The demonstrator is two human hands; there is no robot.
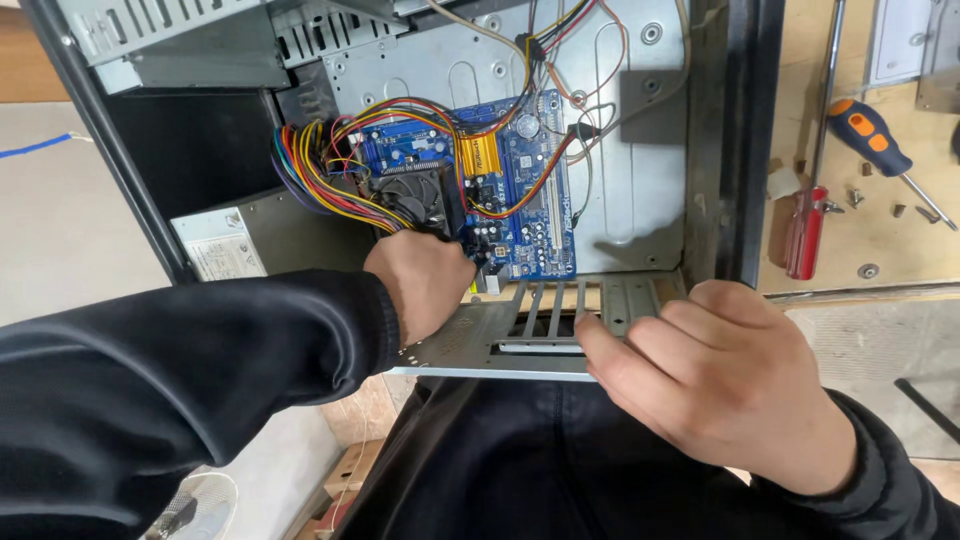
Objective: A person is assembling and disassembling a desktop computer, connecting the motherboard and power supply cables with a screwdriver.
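Left hand (425, 280) in the case, at the motherboard (500, 185).
Its grip: can't tell. Right hand (720, 380) lies open on the rear panel (480, 340); a slip could yank the wire bundle (320, 170).

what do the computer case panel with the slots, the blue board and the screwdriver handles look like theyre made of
Slotted case panel under the right hand: looks like bare sheet metal, dull grey, with punched slots and holes.
Blue board by the left hand: seems a lacquered circuit board, glossy blue, with soldered parts.
Orange and blue screwdriver: handle looks rubbery plastic, matte.
Red screwdriver: handle seems clear hard plastic, glossy.
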